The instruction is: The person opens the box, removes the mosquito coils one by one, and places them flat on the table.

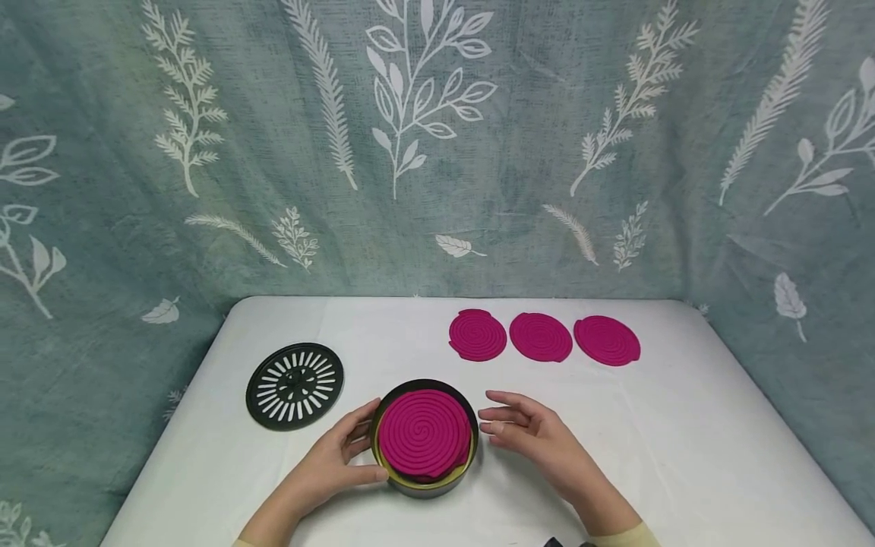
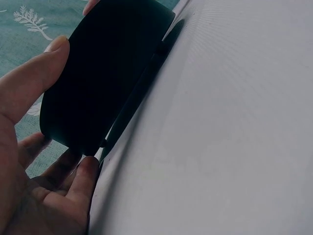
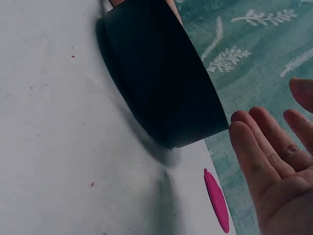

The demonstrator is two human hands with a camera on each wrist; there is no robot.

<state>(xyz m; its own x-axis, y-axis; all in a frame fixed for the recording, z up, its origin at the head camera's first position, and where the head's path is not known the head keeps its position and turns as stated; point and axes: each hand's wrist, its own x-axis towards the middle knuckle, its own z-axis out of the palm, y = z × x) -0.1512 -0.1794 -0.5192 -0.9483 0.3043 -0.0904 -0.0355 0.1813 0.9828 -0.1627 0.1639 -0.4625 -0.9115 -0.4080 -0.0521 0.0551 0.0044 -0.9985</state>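
A round dark container with a yellow-green inside stands near the front middle of the table in the head view. Inside it lies a magenta spiral mat, close to the rim. My left hand holds the container from the left, its thumb at the near side and fingers round the far left; the left wrist view shows the thumb on the dark wall. To the right of the container, my right hand has relaxed fingers and holds nothing. Its fingertips are close to the dark wall in the right wrist view.
Three magenta spiral mats, left, middle and right, lie in a row at the back of the white table. A black slotted disc lies at left. Patterned green cloth hangs behind.
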